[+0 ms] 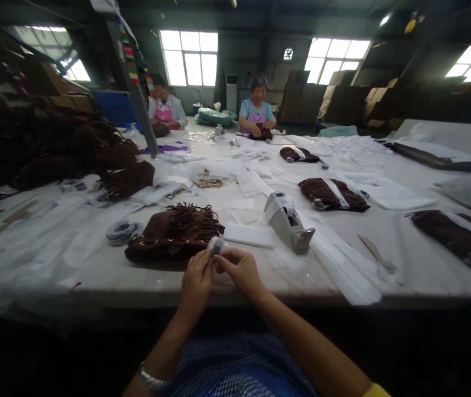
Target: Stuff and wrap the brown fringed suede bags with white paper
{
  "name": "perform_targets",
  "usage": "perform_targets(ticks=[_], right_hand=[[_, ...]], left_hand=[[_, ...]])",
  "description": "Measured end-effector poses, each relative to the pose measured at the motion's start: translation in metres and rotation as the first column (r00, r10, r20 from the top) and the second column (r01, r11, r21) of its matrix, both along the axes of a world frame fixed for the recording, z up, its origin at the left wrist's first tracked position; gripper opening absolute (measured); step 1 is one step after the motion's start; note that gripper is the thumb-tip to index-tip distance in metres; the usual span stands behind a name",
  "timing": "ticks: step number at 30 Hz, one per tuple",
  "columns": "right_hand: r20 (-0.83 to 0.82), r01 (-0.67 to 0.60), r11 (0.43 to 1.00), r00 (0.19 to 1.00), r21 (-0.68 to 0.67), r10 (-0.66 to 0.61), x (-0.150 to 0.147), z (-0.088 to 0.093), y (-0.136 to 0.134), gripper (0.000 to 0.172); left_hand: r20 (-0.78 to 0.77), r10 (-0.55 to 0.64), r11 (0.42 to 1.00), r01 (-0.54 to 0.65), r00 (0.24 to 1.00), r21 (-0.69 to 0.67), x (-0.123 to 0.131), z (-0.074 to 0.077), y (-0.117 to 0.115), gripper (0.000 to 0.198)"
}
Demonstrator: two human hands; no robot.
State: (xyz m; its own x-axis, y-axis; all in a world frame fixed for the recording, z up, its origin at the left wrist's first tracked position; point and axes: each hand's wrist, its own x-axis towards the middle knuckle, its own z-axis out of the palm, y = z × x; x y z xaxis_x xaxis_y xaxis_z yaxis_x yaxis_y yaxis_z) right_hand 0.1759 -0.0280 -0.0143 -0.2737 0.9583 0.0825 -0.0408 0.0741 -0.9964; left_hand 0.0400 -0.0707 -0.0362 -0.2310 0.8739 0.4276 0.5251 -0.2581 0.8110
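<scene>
At the table's near edge, my left hand (pixel 197 281) and my right hand (pixel 239 270) meet with fingers pinched. Between them is a small dark piece in clear plastic wrap (pixel 217 246); its exact kind I cannot make out. Just beyond my hands lies a brown fringed suede bag (pixel 164 234), flat, with metal eyelets along its near side. Left of the bag sits a grey coil (pixel 123 232), seemingly a wrapped strap. A grey tape dispenser (pixel 287 220) stands to the right of my hands, beside a folded white sheet (pixel 249 235).
Brown fringed bundles with white bands (pixel 334 194) lie to the right. White strips (pixel 345 264) and a brown flat blade-like piece (pixel 378 253) are near the front. Brown bags pile up (pixel 65 149) at left, by a metal post (pixel 136 82). Two co-workers (pixel 258 113) sit across the table.
</scene>
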Motion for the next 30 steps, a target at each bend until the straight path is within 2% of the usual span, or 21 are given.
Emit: perform_targets(ticks=[8, 9, 11, 13, 14, 15, 17, 18, 20, 21, 22, 24, 27, 30], right_hand=[[0.003, 0.004, 0.995, 1.000, -0.097, -0.004, -0.002, -0.003, -0.002, 0.033], [0.023, -0.021, 0.995, 0.999, -0.093, 0.023, 0.000, -0.001, -0.001, 0.034], [0.103, -0.159, 0.984, 0.981, -0.082, 0.167, 0.010, 0.009, 0.006, 0.035], [0.244, -0.296, 0.953, 0.921, -0.061, 0.302, 0.020, 0.026, 0.022, 0.037], [0.328, -0.311, 0.950, 0.895, -0.027, 0.303, 0.024, 0.036, 0.035, 0.038], [0.412, -0.284, 0.958, 0.878, 0.040, 0.243, 0.024, 0.046, 0.051, 0.039], [0.533, -0.190, 0.945, 0.846, 0.268, 0.019, 0.012, 0.061, 0.092, 0.033], [0.578, -0.202, 0.904, 0.814, 0.378, -0.060, 0.000, 0.066, 0.115, 0.028], [0.703, -0.345, 0.784, 0.694, 0.517, -0.158, -0.035, 0.067, 0.165, 0.019], [0.782, -0.438, 0.737, 0.593, 0.514, -0.193, -0.056, 0.064, 0.189, 0.023], [0.854, -0.518, 0.716, 0.471, 0.469, -0.218, -0.077, 0.061, 0.211, 0.029], [0.899, -0.574, 0.706, 0.379, 0.416, -0.221, -0.117, 0.051, 0.249, 0.039], [0.919, -0.596, 0.708, 0.332, 0.378, -0.212, -0.159, 0.039, 0.288, 0.038], [0.927, -0.618, 0.701, 0.326, 0.357, -0.185, -0.177, 0.030, 0.311, 0.031]], left_hand=[[-0.074, -0.101, 0.995, 0.098, 0.992, -0.036, -0.008, 0.010, 0.000, 0.037], [-0.073, -0.109, 0.994, 0.106, 0.991, -0.037, -0.010, 0.012, 0.000, 0.037], [-0.051, -0.116, 0.993, 0.114, 0.992, -0.037, -0.015, 0.013, 0.000, 0.036], [-0.015, -0.121, 0.992, 0.120, 0.993, -0.042, -0.021, 0.011, 0.000, 0.035], [0.002, -0.125, 0.991, 0.125, 0.992, -0.045, -0.024, 0.010, -0.001, 0.034], [0.017, -0.132, 0.990, 0.133, 0.991, -0.046, -0.027, 0.008, -0.001, 0.034], [0.039, -0.158, 0.986, 0.160, 0.987, -0.046, -0.033, 0.004, -0.001, 0.035], [0.044, -0.174, 0.983, 0.176, 0.984, -0.045, -0.035, 0.001, -0.001, 0.035], [0.043, -0.196, 0.979, 0.198, 0.980, -0.040, -0.039, -0.005, -0.002, 0.034], [0.035, -0.206, 0.978, 0.208, 0.978, -0.032, -0.040, -0.008, -0.002, 0.034], [0.024, -0.212, 0.977, 0.212, 0.977, -0.017, -0.040, -0.012, -0.001, 0.035], [0.005, -0.209, 0.977, 0.209, 0.978, 0.046, -0.039, -0.021, 0.000, 0.036], [-0.016, -0.173, 0.973, 0.174, 0.985, 0.155, -0.035, -0.040, 0.006, 0.037], [-0.057, -0.141, 0.969, 0.149, 0.988, 0.198, -0.033, -0.058, 0.011, 0.038]])
